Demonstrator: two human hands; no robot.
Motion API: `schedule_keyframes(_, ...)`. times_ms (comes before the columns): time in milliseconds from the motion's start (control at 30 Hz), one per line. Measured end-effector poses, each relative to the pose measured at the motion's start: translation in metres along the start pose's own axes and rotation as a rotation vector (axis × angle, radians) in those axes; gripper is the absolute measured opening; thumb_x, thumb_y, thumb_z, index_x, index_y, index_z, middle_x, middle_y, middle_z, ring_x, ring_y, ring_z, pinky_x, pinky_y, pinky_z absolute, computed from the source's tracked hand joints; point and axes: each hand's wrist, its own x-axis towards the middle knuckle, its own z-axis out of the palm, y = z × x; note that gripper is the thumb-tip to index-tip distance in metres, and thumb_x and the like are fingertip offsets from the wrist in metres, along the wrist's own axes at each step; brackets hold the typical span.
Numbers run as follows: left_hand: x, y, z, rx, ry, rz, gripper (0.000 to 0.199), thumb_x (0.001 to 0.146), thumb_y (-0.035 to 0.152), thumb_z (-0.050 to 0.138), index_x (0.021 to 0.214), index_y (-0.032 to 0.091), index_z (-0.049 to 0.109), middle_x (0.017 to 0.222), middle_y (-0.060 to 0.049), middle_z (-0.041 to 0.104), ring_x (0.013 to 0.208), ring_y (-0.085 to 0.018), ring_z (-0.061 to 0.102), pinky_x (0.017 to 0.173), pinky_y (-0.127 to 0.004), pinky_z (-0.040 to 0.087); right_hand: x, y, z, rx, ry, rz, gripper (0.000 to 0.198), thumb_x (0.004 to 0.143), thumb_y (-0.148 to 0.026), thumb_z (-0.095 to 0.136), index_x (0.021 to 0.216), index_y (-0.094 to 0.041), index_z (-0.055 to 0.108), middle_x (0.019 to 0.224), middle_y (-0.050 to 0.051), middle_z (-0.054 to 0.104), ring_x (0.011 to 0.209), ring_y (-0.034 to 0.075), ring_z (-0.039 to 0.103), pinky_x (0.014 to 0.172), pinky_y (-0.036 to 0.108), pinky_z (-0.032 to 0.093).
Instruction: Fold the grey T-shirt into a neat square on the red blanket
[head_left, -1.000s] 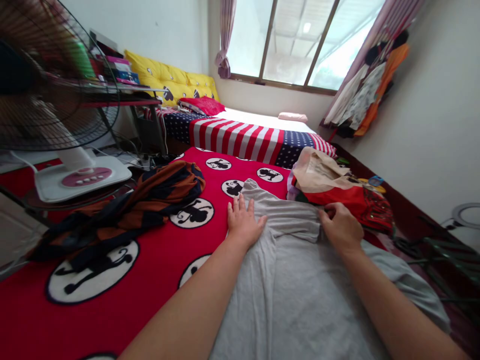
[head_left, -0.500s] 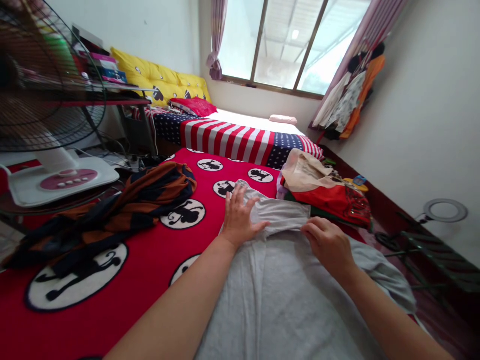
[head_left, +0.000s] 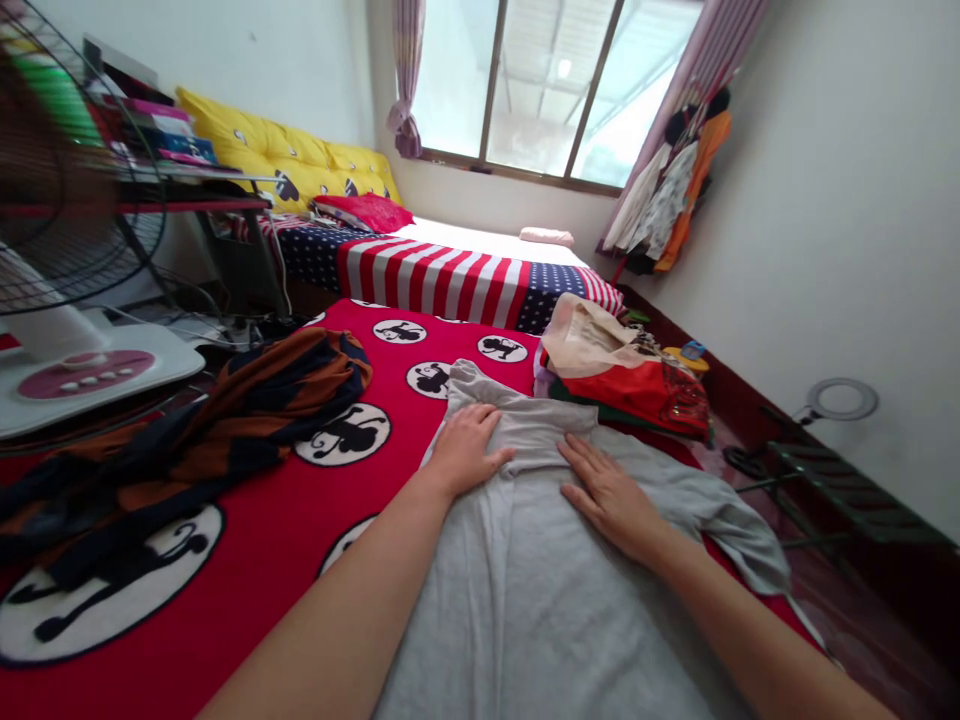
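A light grey T-shirt point(head_left: 555, 600) lies spread over a red blanket point(head_left: 262, 600) patterned with black figures in white ovals. My left hand point(head_left: 466, 448) rests flat on the shirt's upper left part, near its folded-over sleeve, fingers extended. On the right, my right hand point(head_left: 611, 495) lies flat on the fabric just below the folded band, its fingers stretched out. Neither hand grips the cloth. The shirt's other sleeve reaches out to the right, and long creases run down its left half.
A brown and navy garment point(head_left: 247, 420) lies crumpled at left, beside a fan point(head_left: 90, 370). Folded clothes point(head_left: 615, 370) are piled beyond my right hand. A bed with a flag-patterned cover point(head_left: 442, 275) stands behind. A ring light point(head_left: 844, 398) and dark rack point(head_left: 847, 490) are at right.
My right hand has let go of the shirt's folded edge and now lies flat on it. My left hand has settled flatter and slightly nearer to me. The view has shifted right.
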Motion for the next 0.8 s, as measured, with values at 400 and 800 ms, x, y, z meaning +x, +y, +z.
schedule_keyframes(400,0.003,-0.003,0.009,0.037,-0.023,0.008,0.046,0.086,0.048,0.057,0.126,0.025,0.062,0.141,-0.009,0.052,0.135,-0.029,0.04,0.113,-0.045,0.027,-0.114,0.115,-0.068,-0.27,0.312,0.625,0.045,0.07,-0.048,0.06,0.102,-0.018,0.068,0.107,0.014,0.067,0.098,0.032,0.063,0.081,0.043,0.05)
schedule_keyframes(800,-0.017,0.052,-0.029,-0.196,-0.17,-0.038,0.033,0.082,0.03,0.061,0.114,0.026,0.068,0.121,-0.008,0.065,0.114,-0.026,0.059,0.101,-0.041,0.043,-0.07,0.096,-0.113,-0.161,0.418,0.815,0.01,0.071,-0.024,0.057,0.063,-0.021,0.062,0.063,0.015,0.063,0.065,0.036,0.065,0.058,0.046,0.044)
